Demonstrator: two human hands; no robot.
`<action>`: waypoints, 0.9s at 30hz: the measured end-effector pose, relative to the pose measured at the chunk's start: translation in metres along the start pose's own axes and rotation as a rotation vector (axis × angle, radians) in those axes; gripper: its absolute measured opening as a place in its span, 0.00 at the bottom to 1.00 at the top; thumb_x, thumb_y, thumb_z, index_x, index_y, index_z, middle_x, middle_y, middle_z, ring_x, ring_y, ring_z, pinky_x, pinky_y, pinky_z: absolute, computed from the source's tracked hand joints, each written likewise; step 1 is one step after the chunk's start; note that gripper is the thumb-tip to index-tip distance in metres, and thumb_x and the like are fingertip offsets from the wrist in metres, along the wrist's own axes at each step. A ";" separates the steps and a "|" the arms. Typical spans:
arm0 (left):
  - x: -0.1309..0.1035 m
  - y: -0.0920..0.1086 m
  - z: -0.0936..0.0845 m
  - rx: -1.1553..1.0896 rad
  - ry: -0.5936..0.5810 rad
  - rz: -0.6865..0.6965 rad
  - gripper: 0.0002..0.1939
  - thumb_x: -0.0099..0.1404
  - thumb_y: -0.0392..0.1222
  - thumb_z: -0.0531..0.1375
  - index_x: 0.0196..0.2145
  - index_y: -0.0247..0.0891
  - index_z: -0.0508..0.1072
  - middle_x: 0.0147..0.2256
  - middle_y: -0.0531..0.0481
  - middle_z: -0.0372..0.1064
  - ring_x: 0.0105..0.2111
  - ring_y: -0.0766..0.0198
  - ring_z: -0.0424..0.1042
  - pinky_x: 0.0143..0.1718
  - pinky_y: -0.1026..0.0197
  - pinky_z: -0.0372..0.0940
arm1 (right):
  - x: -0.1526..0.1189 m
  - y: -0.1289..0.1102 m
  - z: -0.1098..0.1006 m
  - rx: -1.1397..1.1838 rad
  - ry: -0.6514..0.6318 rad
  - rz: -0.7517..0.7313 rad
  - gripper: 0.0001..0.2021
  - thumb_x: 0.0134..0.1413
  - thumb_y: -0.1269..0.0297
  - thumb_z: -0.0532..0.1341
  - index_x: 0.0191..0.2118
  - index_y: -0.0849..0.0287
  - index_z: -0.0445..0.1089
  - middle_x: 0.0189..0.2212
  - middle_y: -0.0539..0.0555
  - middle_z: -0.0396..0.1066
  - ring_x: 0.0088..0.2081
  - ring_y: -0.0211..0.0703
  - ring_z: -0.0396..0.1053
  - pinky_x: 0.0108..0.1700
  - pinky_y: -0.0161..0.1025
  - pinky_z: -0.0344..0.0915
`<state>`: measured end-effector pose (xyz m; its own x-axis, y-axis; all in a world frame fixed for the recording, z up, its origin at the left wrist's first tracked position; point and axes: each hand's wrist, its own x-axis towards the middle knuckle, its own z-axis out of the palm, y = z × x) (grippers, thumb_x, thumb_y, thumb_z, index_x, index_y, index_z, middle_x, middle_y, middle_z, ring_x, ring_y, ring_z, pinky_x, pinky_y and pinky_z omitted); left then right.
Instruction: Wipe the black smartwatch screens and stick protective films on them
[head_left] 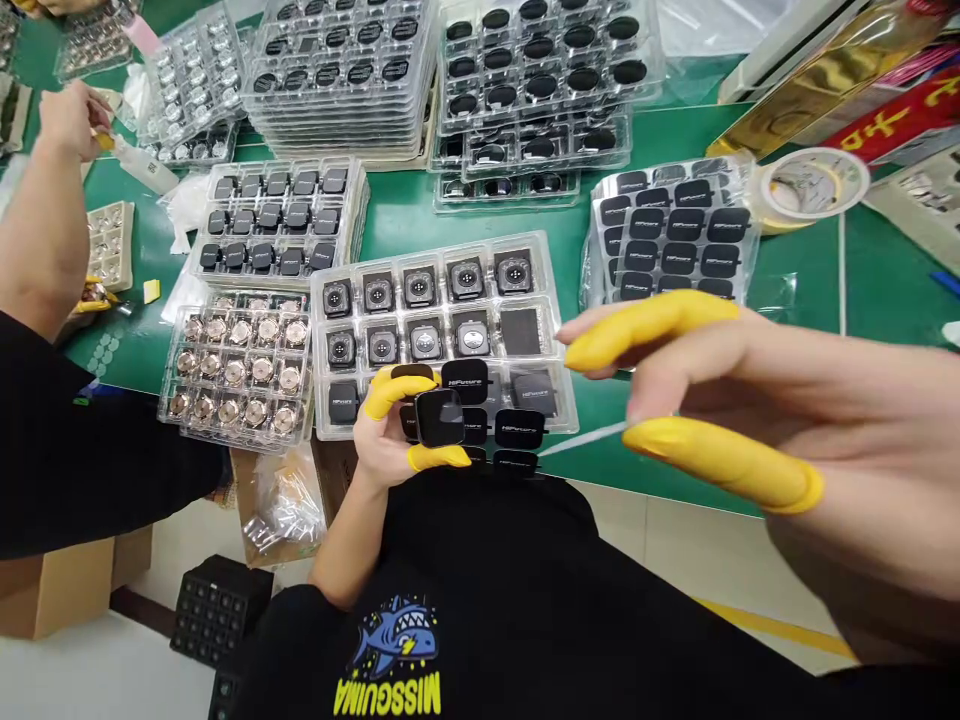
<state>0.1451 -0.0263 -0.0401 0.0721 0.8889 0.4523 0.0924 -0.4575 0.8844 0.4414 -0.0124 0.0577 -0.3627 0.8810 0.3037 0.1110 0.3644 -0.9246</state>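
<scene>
My left hand [390, 430], with yellow finger cots on thumb and forefinger, grips a black square smartwatch [439, 418] by its edges, its dark glossy face turned towards me. Just behind it are black HiFuture stickers [519, 428], overlapping the front of a clear plastic tray [559, 400] that holds several watches [466, 280]. My right hand [720, 400], also wearing yellow cots, hovers at the right with thumb and forefinger apart and nothing visible between them. A thin white strip [583, 438] ends near its thumb; whether they touch, I cannot tell.
Stacked trays of black watch parts [337, 100] line the back. A tray of rose-gold watches [240, 370] is at the left. More HiFuture sticker sheets [675, 230] lie beside a tape roll [814, 185]. A co-worker's hand [75, 120] holds a small white bottle [146, 165].
</scene>
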 end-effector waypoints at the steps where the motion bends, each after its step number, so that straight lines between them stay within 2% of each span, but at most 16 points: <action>1: 0.001 -0.001 0.000 0.010 -0.012 0.022 0.40 0.49 0.63 0.84 0.56 0.46 0.84 0.47 0.47 0.82 0.46 0.55 0.84 0.49 0.55 0.79 | 0.010 -0.004 -0.001 0.045 -0.063 0.030 0.04 0.77 0.61 0.67 0.44 0.48 0.77 0.51 0.57 0.82 0.51 0.54 0.82 0.48 0.47 0.83; 3: 0.001 -0.002 0.000 0.038 -0.022 0.065 0.41 0.50 0.63 0.84 0.57 0.47 0.83 0.48 0.47 0.82 0.48 0.54 0.84 0.50 0.54 0.79 | 0.030 -0.008 0.003 0.093 -0.186 0.068 0.05 0.76 0.61 0.68 0.42 0.49 0.77 0.50 0.55 0.82 0.45 0.50 0.82 0.44 0.44 0.81; 7: -0.002 -0.006 -0.003 0.137 -0.022 0.108 0.43 0.48 0.68 0.83 0.57 0.47 0.82 0.49 0.46 0.82 0.49 0.52 0.83 0.53 0.51 0.79 | 0.053 -0.004 0.027 0.089 -0.316 0.098 0.05 0.71 0.70 0.67 0.40 0.52 0.77 0.44 0.54 0.82 0.43 0.49 0.79 0.44 0.44 0.79; 12: -0.006 -0.010 -0.005 0.183 -0.013 0.139 0.45 0.46 0.71 0.82 0.57 0.47 0.83 0.47 0.47 0.82 0.48 0.52 0.84 0.53 0.50 0.79 | 0.052 0.011 0.051 0.092 -0.285 0.101 0.07 0.68 0.73 0.67 0.38 0.52 0.76 0.42 0.53 0.81 0.42 0.48 0.78 0.44 0.43 0.77; 14: -0.006 -0.010 -0.004 0.160 -0.007 0.143 0.45 0.48 0.70 0.82 0.58 0.47 0.83 0.47 0.47 0.83 0.49 0.52 0.84 0.54 0.50 0.79 | 0.051 0.014 0.052 0.101 -0.268 0.092 0.08 0.68 0.73 0.66 0.38 0.52 0.76 0.42 0.52 0.80 0.42 0.47 0.77 0.43 0.43 0.76; 20: -0.005 -0.009 -0.003 0.161 -0.014 0.129 0.46 0.47 0.71 0.81 0.58 0.47 0.83 0.46 0.47 0.83 0.47 0.53 0.83 0.52 0.50 0.80 | 0.057 0.014 0.045 0.079 -0.356 0.151 0.09 0.65 0.74 0.68 0.38 0.51 0.78 0.43 0.52 0.80 0.42 0.47 0.78 0.42 0.43 0.77; 27: -0.005 -0.010 -0.005 0.165 -0.036 0.149 0.45 0.49 0.70 0.81 0.60 0.48 0.83 0.48 0.47 0.83 0.46 0.54 0.83 0.51 0.52 0.79 | 0.062 0.016 0.045 0.112 -0.376 0.157 0.07 0.67 0.70 0.68 0.35 0.52 0.77 0.40 0.53 0.80 0.39 0.46 0.75 0.39 0.44 0.75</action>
<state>0.1385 -0.0255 -0.0509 0.1323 0.8112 0.5696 0.2390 -0.5839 0.7759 0.3788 0.0341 0.0511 -0.6638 0.7445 0.0712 0.0979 0.1809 -0.9786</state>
